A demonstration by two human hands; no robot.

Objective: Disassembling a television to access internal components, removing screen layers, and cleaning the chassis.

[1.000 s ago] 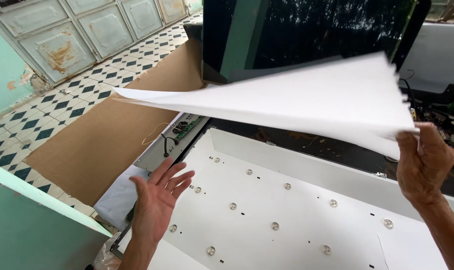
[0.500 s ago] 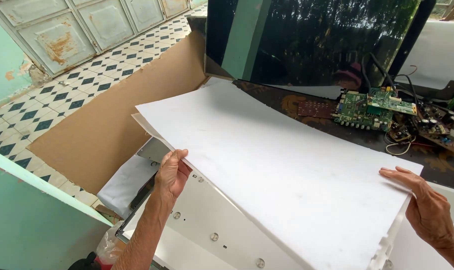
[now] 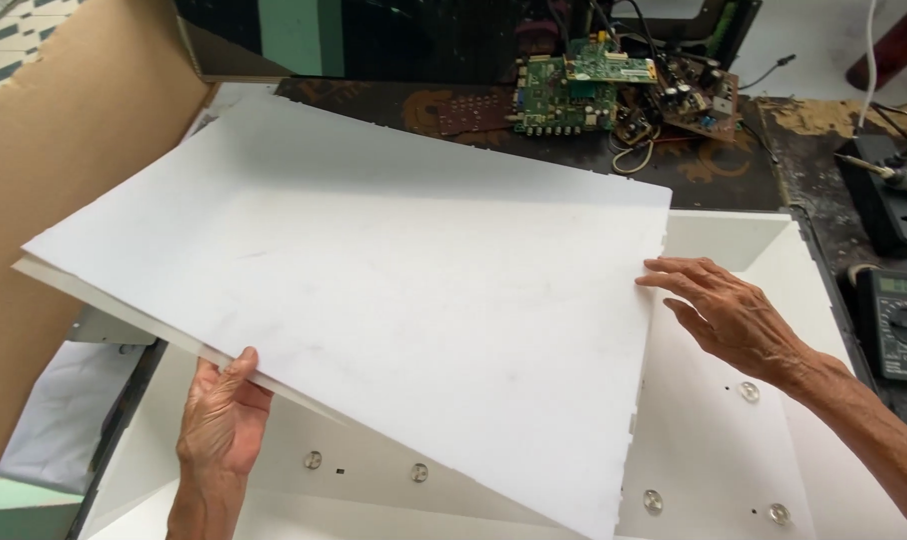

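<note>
Sheet (image 3: 394, 290) over panel (image 3: 724, 440); circuit board (image 3: 574, 90) behind; multimeter (image 3: 899, 320) right.

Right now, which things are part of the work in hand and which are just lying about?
In hand:
white sheet, held by left hand
right hand on its right edge
white tray with round studs beneath

Lying about:
green circuit board
multimeter
soldering iron
cardboard
</note>
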